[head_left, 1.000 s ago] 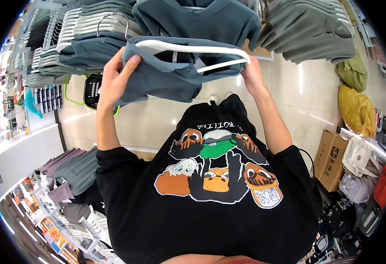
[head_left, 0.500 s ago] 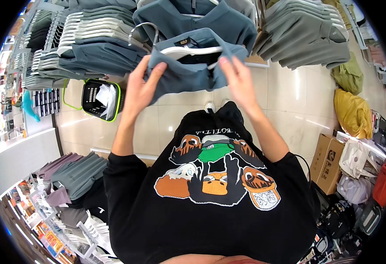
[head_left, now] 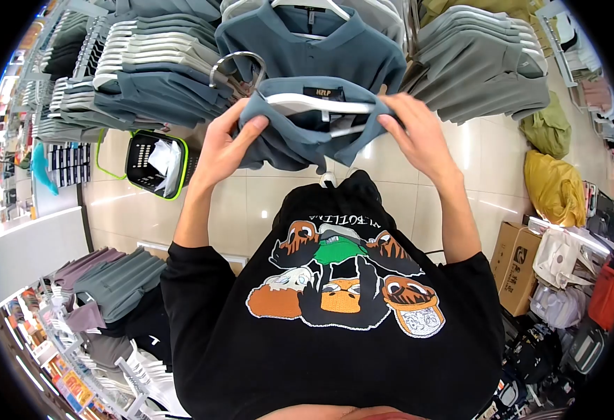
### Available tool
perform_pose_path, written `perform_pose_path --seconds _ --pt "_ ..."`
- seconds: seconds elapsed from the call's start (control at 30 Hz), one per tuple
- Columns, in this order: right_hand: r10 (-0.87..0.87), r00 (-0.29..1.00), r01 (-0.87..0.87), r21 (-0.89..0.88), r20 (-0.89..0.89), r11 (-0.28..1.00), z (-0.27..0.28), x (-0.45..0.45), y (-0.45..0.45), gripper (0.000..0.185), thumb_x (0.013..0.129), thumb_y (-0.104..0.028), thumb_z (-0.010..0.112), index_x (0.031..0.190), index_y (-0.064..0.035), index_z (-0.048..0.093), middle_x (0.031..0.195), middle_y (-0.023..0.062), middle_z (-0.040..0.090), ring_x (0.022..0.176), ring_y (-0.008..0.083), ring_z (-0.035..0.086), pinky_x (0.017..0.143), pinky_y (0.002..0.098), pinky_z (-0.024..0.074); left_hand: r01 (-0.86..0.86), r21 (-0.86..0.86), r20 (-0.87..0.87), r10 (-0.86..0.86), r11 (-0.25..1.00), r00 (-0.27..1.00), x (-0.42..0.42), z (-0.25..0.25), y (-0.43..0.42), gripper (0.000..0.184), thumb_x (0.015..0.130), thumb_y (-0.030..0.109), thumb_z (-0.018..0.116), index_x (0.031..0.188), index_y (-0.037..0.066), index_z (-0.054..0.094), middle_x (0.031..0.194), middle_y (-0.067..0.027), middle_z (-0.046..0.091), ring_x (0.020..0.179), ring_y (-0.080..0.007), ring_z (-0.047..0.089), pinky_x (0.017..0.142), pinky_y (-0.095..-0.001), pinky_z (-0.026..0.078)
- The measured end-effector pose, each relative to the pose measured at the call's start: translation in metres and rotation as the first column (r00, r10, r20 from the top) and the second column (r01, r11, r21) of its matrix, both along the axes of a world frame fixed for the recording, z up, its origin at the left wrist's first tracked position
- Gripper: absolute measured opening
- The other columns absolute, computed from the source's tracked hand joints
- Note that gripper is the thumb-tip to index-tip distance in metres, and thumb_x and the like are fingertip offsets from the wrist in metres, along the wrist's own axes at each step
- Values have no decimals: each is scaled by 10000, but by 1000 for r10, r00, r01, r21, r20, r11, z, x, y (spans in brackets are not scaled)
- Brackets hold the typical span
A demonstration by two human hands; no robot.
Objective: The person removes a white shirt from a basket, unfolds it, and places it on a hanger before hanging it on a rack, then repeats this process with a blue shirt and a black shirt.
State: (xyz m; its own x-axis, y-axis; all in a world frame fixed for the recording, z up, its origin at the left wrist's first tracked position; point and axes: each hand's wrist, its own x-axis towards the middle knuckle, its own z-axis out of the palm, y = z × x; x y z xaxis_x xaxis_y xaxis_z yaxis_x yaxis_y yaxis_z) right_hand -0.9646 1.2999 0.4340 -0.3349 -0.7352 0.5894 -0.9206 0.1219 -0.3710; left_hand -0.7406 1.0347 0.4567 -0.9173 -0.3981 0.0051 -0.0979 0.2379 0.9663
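Between my hands hangs a blue-grey polo shirt (head_left: 293, 138) with a dark label inside its neck. A white hanger (head_left: 300, 103) runs through the shirt, its metal hook (head_left: 239, 56) sticking up to the left. My left hand (head_left: 228, 140) is closed on the collar's left side, thumb on top. On the opposite side, my right hand (head_left: 417, 133) pinches the collar between thumb and fingers. Just beyond, a matching blue-grey polo shirt (head_left: 314, 52) hangs at the front of the rack.
Folded-over shirts on hangers (head_left: 160, 84) fill the rack at left, and grey-green shirts (head_left: 489, 66) hang at right. A black basket with a green rim (head_left: 156, 164) stands on the tiled floor. A cardboard box (head_left: 515, 267) and several bags are at right.
My right hand has moved right and slightly down, drawing the collar wider. The shirt has come a little lower, and its neck label now shows more fully.
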Motion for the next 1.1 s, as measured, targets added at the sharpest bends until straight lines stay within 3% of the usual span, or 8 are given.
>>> perform_pose_path --seconds 0.07,0.33,0.47,0.6,0.67,0.7,0.8,1.1 --pt "34 987 -67 218 155 974 -4 7 -2 244 959 -244 690 1108 -57 644 980 117 653 924 327 651 779 417 508 79 -58 -36 -82 995 996 -7 -1 5 264 1025 181 653 1207 -9 645 974 3 633 910 -69 531 824 -237 446" --pt "66 896 -174 211 438 962 19 18 -22 250 1016 -312 639 1070 -69 614 796 134 653 770 370 662 663 446 493 145 -150 13 -145 978 989 -35 11 30 306 1029 244 638 1239 22 643 890 -70 689 791 -130 613 743 -294 492" --pt "29 872 -102 123 490 987 35 -8 -18 274 1017 -321 647 1112 -64 648 805 164 662 729 357 656 671 402 508 97 -400 58 -80 911 995 -31 21 12 359 981 326 693 1167 20 681 875 -197 697 781 -375 672 705 -378 517" --pt "-15 792 -64 108 611 992 47 -40 -16 281 1023 -292 651 1089 -19 669 750 117 619 674 179 572 673 317 484 72 -517 218 50 853 975 -8 25 -26 327 984 329 694 982 4 662 796 -180 657 722 -365 641 665 -384 494" --pt "-6 778 -62 86 628 994 50 -47 -24 312 1026 -311 647 1077 -4 675 741 92 611 680 135 525 668 296 472 -24 -731 27 65 682 998 -4 5 -47 366 987 333 694 899 -10 603 706 -162 584 643 -353 561 618 -386 455" --pt "-3 789 -52 72 614 996 51 -50 -30 326 1026 -320 646 1080 0 678 749 95 623 679 139 532 670 298 473 -93 -694 -83 49 714 995 -8 0 -49 392 989 334 695 871 -16 564 667 -166 508 613 -344 502 592 -374 427" --pt "-20 794 -27 68 607 997 53 -55 -50 374 1028 -363 633 1089 1 687 780 113 661 681 185 575 690 316 483 -137 -551 13 173 823 985 -16 -9 -62 381 989 329 697 887 -15 570 677 -187 506 608 -346 496 590 -363 432" --pt "-41 837 -91 213 545 973 10 -90 -121 425 1022 -429 616 1163 -34 685 926 166 690 830 300 644 796 365 497 -242 -630 -74 253 738 965 -55 -87 -152 417 990 390 681 901 2 558 727 -270 503 691 -466 436 584 -422 436"
